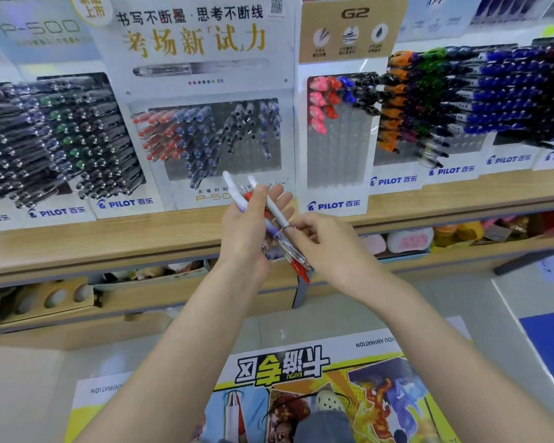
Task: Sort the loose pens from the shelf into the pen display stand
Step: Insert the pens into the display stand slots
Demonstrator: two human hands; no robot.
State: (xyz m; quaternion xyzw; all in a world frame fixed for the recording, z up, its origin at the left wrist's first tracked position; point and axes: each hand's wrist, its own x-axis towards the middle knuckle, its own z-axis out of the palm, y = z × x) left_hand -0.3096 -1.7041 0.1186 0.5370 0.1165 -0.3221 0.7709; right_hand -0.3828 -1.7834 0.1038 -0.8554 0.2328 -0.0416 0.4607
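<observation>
While left hand (245,233) grips the pens (237,199) before the shelf (109,246), right hand (328,246) pinches one white pen (273,206): pull it out lengthwise, check type, then seat it in a matching free slot of the display stand (339,155).

One wide-angle camera, worn on the person's head, faces forward and down, close above the left hand (247,225) and right hand (328,246); pen display stands (205,187) fill the frame beyond the fingertips (286,197).
</observation>
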